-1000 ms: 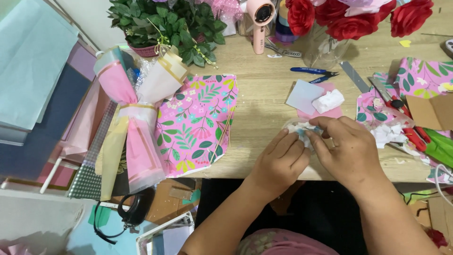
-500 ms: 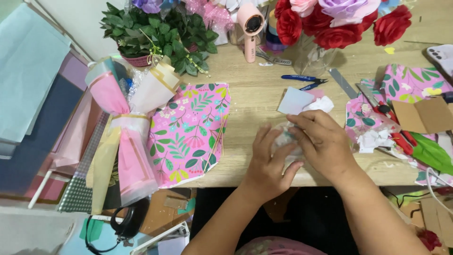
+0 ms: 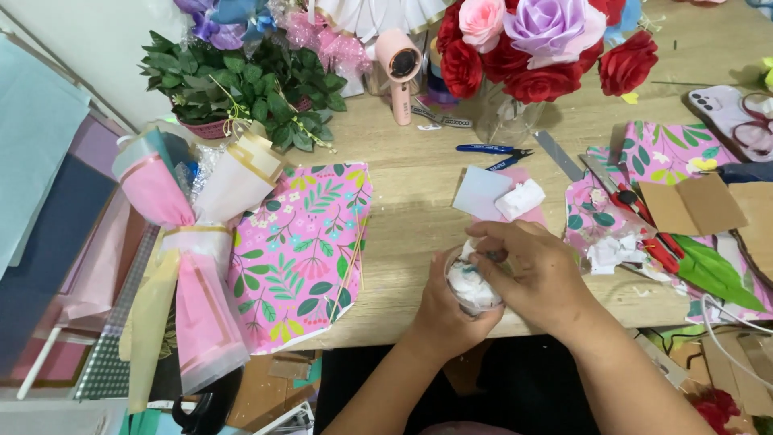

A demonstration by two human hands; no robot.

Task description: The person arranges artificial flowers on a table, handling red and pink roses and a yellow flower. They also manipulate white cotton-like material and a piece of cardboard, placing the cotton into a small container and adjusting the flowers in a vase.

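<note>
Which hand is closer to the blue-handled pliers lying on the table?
Right. The right hand lies just below the blue-handled pliers, fingers on the white wad; the left hand cups that wad lower down, farther off.

Near the wooden table's (image 3: 419,201) front edge, the left hand (image 3: 441,312) cups a small clear cup (image 3: 471,283) stuffed with white paper; the right hand (image 3: 535,272) presses fingers into its top, with pink floral paper (image 3: 302,250) lying left of the cup
</note>
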